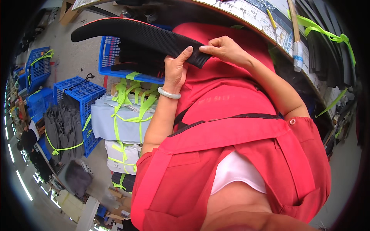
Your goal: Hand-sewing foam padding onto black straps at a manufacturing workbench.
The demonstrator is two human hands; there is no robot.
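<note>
Over the red clothing [216, 90], the left hand [176, 73] and right hand [227, 50] clamp one black strip [131, 35], apparently mid-handling, with dark pieces [139, 57] untouched in the crate [150, 79].

Your black strip [127, 32] looks matt with a kinda rough, mesh-like weave, tbh. Your bangle [169, 93] is smooth and glossy, your red apron [235, 104] reads as matt cloth, and your nearest blue crate [108, 71] looks like plastic.

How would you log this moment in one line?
left hand: holds black strip | right hand: pinches strip's end | blue crate nearby: dark pieces inside
</note>
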